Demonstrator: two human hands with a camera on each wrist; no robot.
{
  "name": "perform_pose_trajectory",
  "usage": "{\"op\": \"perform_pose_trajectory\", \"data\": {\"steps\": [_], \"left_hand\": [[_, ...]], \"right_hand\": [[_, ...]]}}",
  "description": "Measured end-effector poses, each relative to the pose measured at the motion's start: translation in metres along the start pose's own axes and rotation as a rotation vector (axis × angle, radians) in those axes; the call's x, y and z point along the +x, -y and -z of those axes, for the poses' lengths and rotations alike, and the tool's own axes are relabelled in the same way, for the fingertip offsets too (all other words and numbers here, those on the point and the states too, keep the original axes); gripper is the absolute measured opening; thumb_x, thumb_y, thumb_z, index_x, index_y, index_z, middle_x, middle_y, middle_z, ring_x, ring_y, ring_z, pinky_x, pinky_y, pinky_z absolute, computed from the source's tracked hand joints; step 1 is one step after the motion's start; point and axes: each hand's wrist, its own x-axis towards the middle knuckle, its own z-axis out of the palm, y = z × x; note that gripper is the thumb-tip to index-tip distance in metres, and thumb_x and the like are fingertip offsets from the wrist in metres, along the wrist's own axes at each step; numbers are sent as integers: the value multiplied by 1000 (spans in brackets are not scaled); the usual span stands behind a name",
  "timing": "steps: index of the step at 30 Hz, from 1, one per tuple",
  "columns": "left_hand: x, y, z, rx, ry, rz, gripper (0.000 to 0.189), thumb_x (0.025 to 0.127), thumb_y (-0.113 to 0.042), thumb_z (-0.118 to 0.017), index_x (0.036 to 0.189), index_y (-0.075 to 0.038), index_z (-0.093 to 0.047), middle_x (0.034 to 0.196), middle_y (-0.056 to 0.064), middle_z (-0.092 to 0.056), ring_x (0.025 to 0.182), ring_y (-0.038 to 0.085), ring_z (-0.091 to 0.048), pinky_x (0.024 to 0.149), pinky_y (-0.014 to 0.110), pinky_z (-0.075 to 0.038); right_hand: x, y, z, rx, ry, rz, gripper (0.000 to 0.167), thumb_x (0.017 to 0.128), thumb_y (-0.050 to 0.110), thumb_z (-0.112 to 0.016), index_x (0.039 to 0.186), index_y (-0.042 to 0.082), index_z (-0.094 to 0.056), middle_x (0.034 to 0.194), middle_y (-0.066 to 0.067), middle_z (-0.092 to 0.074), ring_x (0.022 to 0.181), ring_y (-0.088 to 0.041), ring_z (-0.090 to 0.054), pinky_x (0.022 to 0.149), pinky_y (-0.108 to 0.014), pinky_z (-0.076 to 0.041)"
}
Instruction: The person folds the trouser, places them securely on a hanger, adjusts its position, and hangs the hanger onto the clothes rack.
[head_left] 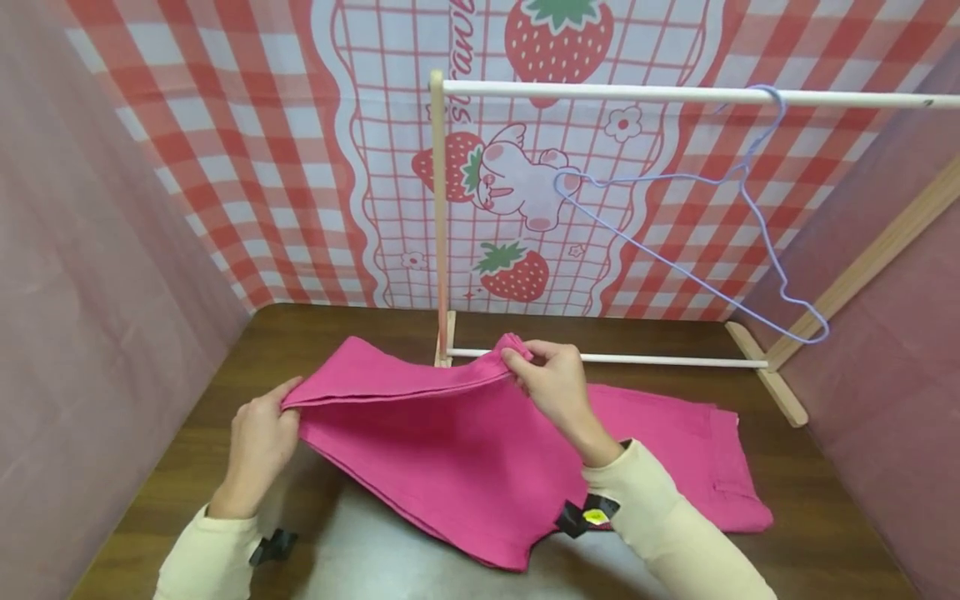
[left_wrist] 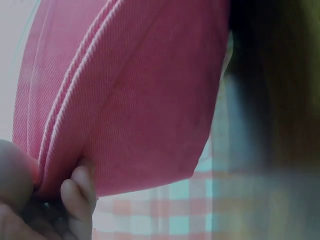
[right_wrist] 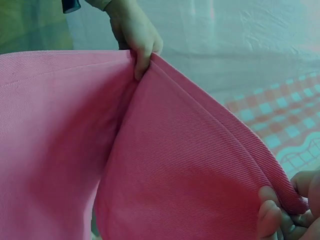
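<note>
Right sleeve (head_left: pixel 675 533) nearest us in head view; beyond, right hand (head_left: pixel 555 387) pinches edge of cloth (head_left: pixel 450 450), left hand (head_left: pixel 262 437) clamped on left end. Cloth spans between fingers, also lies on table (head_left: pixel 187 433) right of them; hanger (head_left: pixel 742 167) above right fingers.

Left wrist: we see cloth between thumb and fingers.

Right wrist: we see both hands' fingers clamped on cloth.

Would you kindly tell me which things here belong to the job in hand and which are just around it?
In the job:
pink garment, held by the left hand and right hand

Around it, in neither hand:
hanger hooked on the rack
checked cloth behind
table
</note>
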Motion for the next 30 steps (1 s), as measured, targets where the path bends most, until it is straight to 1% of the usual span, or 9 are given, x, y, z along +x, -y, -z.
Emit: {"op": "perform_pose_trajectory", "data": {"steps": [3,6,9,11,13,15,21,26,30], "left_hand": [[0,10,10,19,-35,1,36,88,-1,-49,119,4,-66,107,31,-66,85,51,-64,68,58,-45],[-3,20,17,37,-50,22,34,88,-2,-50,118,4,-66,108,32,-66,88,54,-63,68,59,-44],[-8,28,17,48,-45,41,33,90,-3,-50,118,4,-66,110,31,-66,94,56,-61,70,61,-44],[-11,32,15,52,-40,41,33,89,-3,-51,118,3,-66,109,31,-66,94,56,-60,70,61,-44],[-14,35,12,59,-36,36,33,89,-3,-52,118,3,-66,109,31,-66,92,57,-61,69,61,-44],[-16,36,10,72,-36,24,33,88,-3,-53,118,3,-66,107,31,-66,89,56,-62,67,61,-44],[-20,35,4,127,-30,-15,32,87,-4,-56,116,4,-66,102,31,-68,84,55,-62,65,61,-45],[-22,33,0,151,-33,-27,32,84,-5,-58,113,3,-68,96,30,-69,80,56,-61,62,61,-46],[-25,32,-5,152,-34,-24,30,82,-6,-59,108,1,-71,93,28,-70,77,55,-62,60,60,-46]], "right_hand": [[1,4,-14,31,19,1,16,87,6,-69,81,-9,-70,50,6,-54,46,-2,-48,45,-17,-41],[2,8,-27,40,42,17,15,86,6,-69,81,-8,-71,51,4,-57,46,-3,-49,45,-17,-41],[2,11,-34,31,55,38,15,86,6,-69,79,-7,-71,54,-3,-62,46,-4,-51,45,-17,-41],[2,12,-36,27,52,44,14,86,6,-69,79,-6,-72,56,-8,-65,47,-4,-52,45,-17,-41],[2,13,-35,26,47,41,14,86,6,-69,81,-6,-72,58,-11,-66,47,-4,-53,45,-18,-42],[2,13,-33,26,39,29,13,86,6,-69,83,-6,-73,58,-10,-66,47,-5,-53,46,-18,-43],[1,12,-25,58,22,-21,14,87,6,-69,89,-7,-74,55,-3,-65,46,-6,-53,45,-18,-45],[1,13,-16,60,-4,-19,15,87,7,-70,92,-7,-74,54,1,-64,45,-6,-52,45,-19,-45],[1,14,-5,78,-26,-26,17,87,8,-70,94,-7,-74,53,4,-62,45,-6,-53,46,-19,-47]]}}
